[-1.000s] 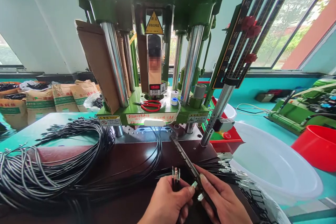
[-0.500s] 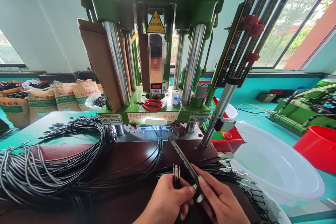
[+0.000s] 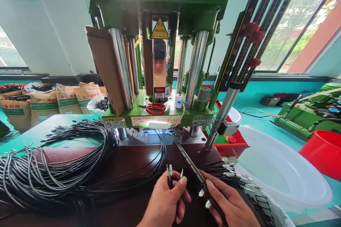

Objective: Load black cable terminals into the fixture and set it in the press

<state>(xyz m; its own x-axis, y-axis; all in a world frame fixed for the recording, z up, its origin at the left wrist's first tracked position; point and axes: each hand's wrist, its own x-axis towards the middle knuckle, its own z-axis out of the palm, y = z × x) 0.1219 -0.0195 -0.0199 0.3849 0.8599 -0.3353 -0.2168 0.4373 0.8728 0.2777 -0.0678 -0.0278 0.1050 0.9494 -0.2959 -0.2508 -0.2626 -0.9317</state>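
My left hand (image 3: 166,204) sits at the near edge of the dark bench (image 3: 128,159), fingers curled shut around a few black cable ends (image 3: 170,175) whose metal plugs stick up above my thumb and forefinger. Just to its right, my right hand (image 3: 229,205) is closed on a long black bar (image 3: 190,165) that slants away to the far left, its far tip near the foot of the green press (image 3: 160,113); two metal plugs (image 3: 204,198) sit in the bar close to my fingertips. The two hands are near each other but apart. A thick bundle of black cables (image 3: 53,173) loops across the left of the bench, and more plug-tipped cables (image 3: 237,177) fan out to the right of my right hand. Red scissors (image 3: 154,108) lie on the press's platform. A white basin (image 3: 282,170) stands to the right, with a red tub (image 3: 323,152) beyond it at the right edge. Brown sacks (image 3: 53,101) stand far left.
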